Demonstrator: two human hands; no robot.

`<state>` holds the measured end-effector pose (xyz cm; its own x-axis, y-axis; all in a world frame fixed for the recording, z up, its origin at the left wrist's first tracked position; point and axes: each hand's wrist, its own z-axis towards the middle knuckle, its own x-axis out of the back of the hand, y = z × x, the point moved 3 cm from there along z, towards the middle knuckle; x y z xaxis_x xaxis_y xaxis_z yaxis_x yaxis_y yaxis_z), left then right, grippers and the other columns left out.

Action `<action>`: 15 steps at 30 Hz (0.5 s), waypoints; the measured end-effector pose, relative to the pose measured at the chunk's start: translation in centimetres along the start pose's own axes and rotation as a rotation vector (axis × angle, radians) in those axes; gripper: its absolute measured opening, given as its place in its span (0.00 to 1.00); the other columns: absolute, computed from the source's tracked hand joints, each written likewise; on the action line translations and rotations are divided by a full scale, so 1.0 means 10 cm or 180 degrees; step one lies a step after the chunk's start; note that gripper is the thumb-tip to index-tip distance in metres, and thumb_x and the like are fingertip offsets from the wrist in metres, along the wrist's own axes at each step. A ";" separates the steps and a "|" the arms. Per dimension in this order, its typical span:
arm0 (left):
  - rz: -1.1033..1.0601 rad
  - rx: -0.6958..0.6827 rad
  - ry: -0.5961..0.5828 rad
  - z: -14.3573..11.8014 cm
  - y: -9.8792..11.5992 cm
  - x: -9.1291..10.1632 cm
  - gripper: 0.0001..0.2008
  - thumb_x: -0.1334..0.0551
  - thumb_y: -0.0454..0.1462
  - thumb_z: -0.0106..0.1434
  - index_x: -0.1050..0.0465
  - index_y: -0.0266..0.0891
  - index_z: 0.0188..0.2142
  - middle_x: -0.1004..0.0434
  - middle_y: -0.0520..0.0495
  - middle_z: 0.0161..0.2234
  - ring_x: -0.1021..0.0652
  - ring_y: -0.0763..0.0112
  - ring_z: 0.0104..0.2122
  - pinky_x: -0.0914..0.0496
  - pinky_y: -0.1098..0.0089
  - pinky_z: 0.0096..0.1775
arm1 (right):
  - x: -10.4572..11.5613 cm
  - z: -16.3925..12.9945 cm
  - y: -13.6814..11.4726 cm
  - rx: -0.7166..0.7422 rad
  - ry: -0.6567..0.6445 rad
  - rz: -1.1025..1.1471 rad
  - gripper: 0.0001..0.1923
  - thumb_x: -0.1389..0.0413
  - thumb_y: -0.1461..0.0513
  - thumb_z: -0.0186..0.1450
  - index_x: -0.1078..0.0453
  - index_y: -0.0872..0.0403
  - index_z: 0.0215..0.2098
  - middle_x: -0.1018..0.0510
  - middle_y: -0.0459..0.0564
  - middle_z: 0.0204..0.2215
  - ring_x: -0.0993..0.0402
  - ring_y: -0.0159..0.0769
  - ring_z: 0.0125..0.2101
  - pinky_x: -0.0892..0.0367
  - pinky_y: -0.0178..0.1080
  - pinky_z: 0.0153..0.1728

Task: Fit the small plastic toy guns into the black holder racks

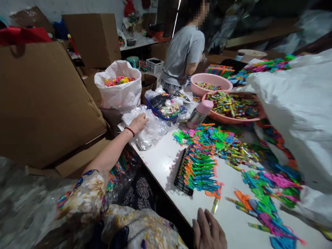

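Observation:
My left hand [140, 123] reaches to the far left table corner, its fingers closed on a clear plastic bag [151, 133] in a loose stack. Near the front table edge lies my right hand [209, 230], palm down, its fingers stretched and holding nothing. Just beyond it are a small yellow-labelled tube [215, 206] and an orange plastic piece [209, 193]. A black rack [178, 178] stands nearby, filled with rows of orange, green and blue plastic pieces [201, 167].
Loose coloured pieces [269, 200] cover the table's right side. Behind stand a pink-lidded flask [198, 114], a blue basket [166, 114] and pink basins [236, 117]. A white sack [118, 91] and cardboard box [49, 103] are left. Another person [183, 52] sits beyond.

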<state>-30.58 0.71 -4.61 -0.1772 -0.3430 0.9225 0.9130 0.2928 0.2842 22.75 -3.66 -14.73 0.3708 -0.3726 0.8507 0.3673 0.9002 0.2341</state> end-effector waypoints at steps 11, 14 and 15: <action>-0.0170 0.0757 0.0932 0.03 -0.13 0.16 0.27 0.35 0.33 0.63 0.37 0.36 0.61 0.40 0.32 0.62 0.31 0.50 0.61 0.32 0.56 0.61 | 0.03 0.00 -0.09 -0.0707 -0.0123 0.0391 0.15 0.50 0.58 0.73 0.26 0.50 0.53 0.19 0.56 0.52 0.31 0.49 0.60 0.37 0.51 0.58; -0.0264 0.0911 0.0523 0.10 -0.15 0.17 0.45 0.30 0.32 0.57 0.47 0.40 0.71 0.48 0.30 0.69 0.30 0.42 0.62 0.32 0.53 0.61 | 0.02 0.01 -0.09 -0.0864 -0.0105 0.0471 0.16 0.51 0.58 0.74 0.27 0.50 0.55 0.19 0.55 0.53 0.30 0.48 0.59 0.37 0.50 0.59; -0.0319 0.0935 0.0326 0.14 -0.16 0.16 0.46 0.31 0.31 0.56 0.46 0.42 0.71 0.44 0.31 0.68 0.27 0.43 0.60 0.31 0.53 0.59 | 0.01 0.01 -0.09 -0.0902 -0.0094 0.0512 0.16 0.50 0.58 0.74 0.27 0.50 0.56 0.19 0.55 0.53 0.30 0.48 0.59 0.37 0.50 0.59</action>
<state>-32.80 0.92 -3.20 -0.2094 -0.4667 0.8593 0.7452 0.4928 0.4493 22.43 -4.49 -14.78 0.4200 -0.2204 0.8804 0.5304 0.8468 -0.0410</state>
